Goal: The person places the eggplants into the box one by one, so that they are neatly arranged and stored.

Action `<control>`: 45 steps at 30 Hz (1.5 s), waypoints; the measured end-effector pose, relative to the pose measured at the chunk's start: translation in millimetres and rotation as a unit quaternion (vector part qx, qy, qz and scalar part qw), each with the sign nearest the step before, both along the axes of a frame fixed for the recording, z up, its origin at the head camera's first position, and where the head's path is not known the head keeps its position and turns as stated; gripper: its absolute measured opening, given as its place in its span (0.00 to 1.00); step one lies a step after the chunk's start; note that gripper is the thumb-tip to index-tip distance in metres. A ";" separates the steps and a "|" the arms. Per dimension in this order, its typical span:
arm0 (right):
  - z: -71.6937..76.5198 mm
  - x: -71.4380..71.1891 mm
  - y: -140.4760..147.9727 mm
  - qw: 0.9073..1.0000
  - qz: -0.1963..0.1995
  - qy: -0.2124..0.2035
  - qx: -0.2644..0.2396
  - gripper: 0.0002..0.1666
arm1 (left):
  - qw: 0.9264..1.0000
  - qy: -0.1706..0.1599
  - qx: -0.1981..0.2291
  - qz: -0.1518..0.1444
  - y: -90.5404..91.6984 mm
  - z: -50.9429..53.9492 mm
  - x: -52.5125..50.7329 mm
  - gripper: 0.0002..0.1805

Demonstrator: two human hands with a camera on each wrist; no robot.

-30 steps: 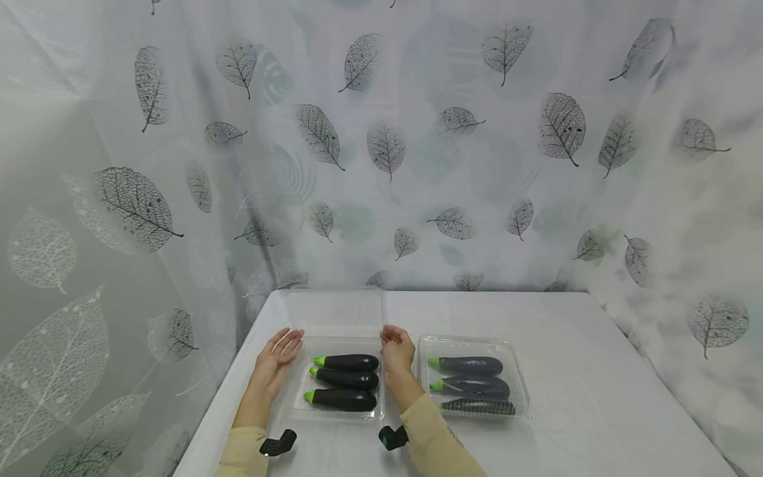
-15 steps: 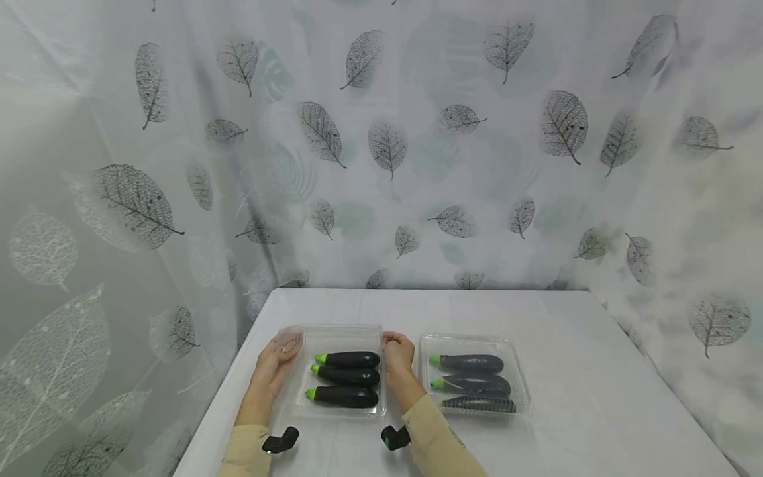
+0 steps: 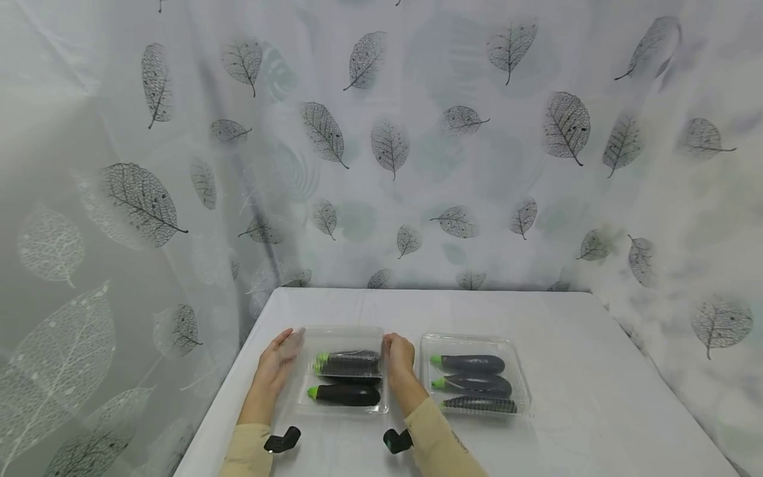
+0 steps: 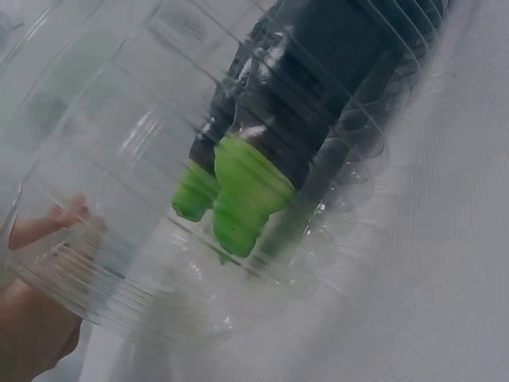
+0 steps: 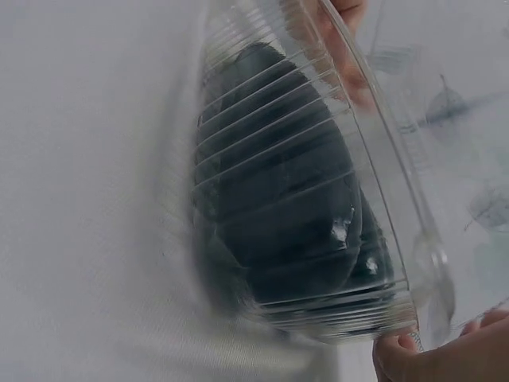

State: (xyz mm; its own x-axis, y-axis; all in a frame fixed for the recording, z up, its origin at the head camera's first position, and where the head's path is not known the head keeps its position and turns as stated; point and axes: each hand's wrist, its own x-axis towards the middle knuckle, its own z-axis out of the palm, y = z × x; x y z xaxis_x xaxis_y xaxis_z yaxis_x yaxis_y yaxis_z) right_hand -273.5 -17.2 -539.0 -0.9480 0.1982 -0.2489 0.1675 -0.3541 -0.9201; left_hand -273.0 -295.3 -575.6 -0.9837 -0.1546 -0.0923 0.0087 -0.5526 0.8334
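Observation:
A clear plastic clamshell box [image 3: 344, 409] on the white table holds three dark eggplants [image 3: 348, 395] with green stem ends. Its hinged lid [image 3: 342, 338] is tilted partway down over them, its ribbed part covering the rear ones in the head view. At the lid's left side, my left hand [image 3: 276, 364] touches it with fairly straight fingers, partly seen through the plastic. By the lid's right edge my right hand [image 3: 399, 358] has curled fingers; in the right wrist view its fingertips [image 5: 394, 350] pinch the lid's corner. Through the lid, green eggplant ends [image 4: 246, 191] show in the left wrist view.
A second clear clamshell box [image 3: 517, 358], closed with three eggplants [image 3: 473, 384] inside, lies just to the right of my right hand. The white table [image 3: 584, 371] ends at a leaf-printed curtain [image 3: 429, 152] behind. Black wrist-worn devices [image 3: 283, 440] sit near both forearms.
The lid, which lay folded back flat behind the box, has swung up and forward over the eggplants. Both hands stay at its sides; my right hand has dropped slightly toward me.

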 end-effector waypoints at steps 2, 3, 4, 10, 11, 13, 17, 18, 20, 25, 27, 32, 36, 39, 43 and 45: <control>-0.6 2.6 1.1 1.000 0.009 -0.002 0.023 0.11 | 1.000 -0.001 0.000 0.005 1.0 -0.6 -1.5 0.29; -0.8 3.8 1.6 0.999 0.012 -0.003 0.030 0.10 | 1.000 -0.003 -0.009 0.006 1.7 -0.5 -1.7 0.29; -1.2 5.0 2.2 0.999 0.015 -0.005 0.035 0.10 | 1.000 -0.007 -0.013 0.009 2.4 -0.3 -1.8 0.30; -2.7 11.9 2.5 0.997 0.026 0.007 0.073 0.24 | 1.000 -0.019 -0.022 0.012 3.3 4.8 3.5 0.30; -2.7 13.1 2.0 0.996 0.025 0.010 0.080 0.24 | 1.000 -0.016 -0.008 0.011 2.4 6.5 5.1 0.29; -3.0 15.2 1.0 0.996 0.023 0.017 0.090 0.24 | 1.000 -0.009 0.016 0.007 -0.1 9.8 8.4 0.26; -3.7 17.7 -0.1 0.995 0.012 0.025 0.096 0.22 | 1.000 0.006 -0.023 -0.002 -4.8 15.0 14.9 0.24; -3.4 18.2 0.1 0.995 0.011 0.027 0.096 0.22 | 0.998 0.004 -0.055 -0.005 -5.5 15.7 16.7 0.24; -2.8 19.3 0.5 0.995 0.008 0.029 0.095 0.22 | 0.992 -0.001 -0.129 -0.012 -6.1 16.7 21.1 0.25; -1.5 20.9 1.7 0.994 0.004 0.025 0.104 0.21 | 0.971 -0.026 -0.236 -0.028 -4.6 18.8 35.8 0.27; -1.8 21.8 1.8 0.994 0.003 0.024 0.108 0.22 | 0.967 -0.034 -0.252 -0.028 -3.9 19.4 42.2 0.27; -2.9 27.3 3.2 0.993 0.018 0.030 0.112 0.24 | 0.963 -0.031 -0.267 -0.023 -4.5 21.0 58.2 0.28; -3.1 35.2 6.7 0.990 0.033 0.039 0.129 0.27 | 0.961 -0.023 -0.274 -0.031 -6.0 23.0 69.9 0.30; -1.2 42.0 8.1 0.987 0.034 0.050 0.148 0.29 | 0.958 -0.028 -0.283 -0.041 -8.1 24.0 77.8 0.32; 2.6 52.4 9.9 0.982 0.039 0.056 0.175 0.30 | 0.958 -0.037 -0.281 -0.037 -8.0 24.7 86.9 0.31; 4.2 57.8 10.1 0.980 0.046 0.055 0.186 0.30 | 0.955 -0.048 -0.290 -0.030 -7.8 25.6 91.9 0.31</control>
